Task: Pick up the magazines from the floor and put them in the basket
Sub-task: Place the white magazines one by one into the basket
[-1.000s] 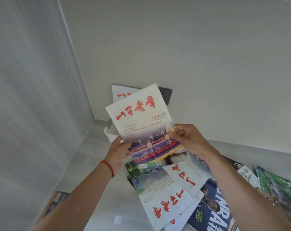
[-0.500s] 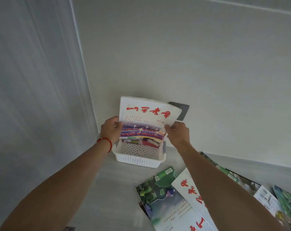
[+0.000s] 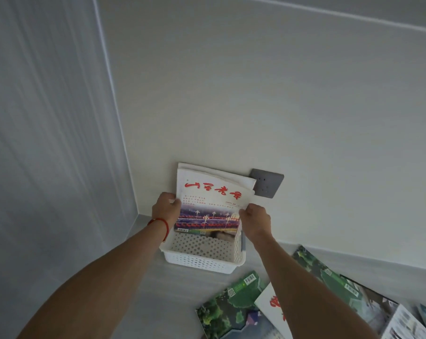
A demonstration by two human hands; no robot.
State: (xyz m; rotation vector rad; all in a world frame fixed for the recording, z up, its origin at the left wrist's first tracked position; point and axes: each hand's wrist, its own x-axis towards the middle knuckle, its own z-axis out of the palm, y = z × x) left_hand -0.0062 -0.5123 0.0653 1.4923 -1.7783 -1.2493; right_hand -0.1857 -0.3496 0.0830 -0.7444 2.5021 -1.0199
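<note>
As both hands, left hand [image 3: 166, 208] and right hand [image 3: 255, 220], grip it, red-titled magazine [image 3: 210, 204] dated 2025.10, standing in white basket [image 3: 202, 261]

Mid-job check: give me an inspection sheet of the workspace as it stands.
Surface: pale floor meeting the wall in a corner.
Job's things: white basket against the wall; red-titled magazine upright, its lower edge in the basket, more stacked behind; floor magazines lie loose at lower right.
Clutter: nothing seen.
Grippers: left hand grips the magazine's left edge, right hand its right edge.
Cables: nothing seen.
Surroundings: grey wall socket behind the magazines; left wall panel.
</note>
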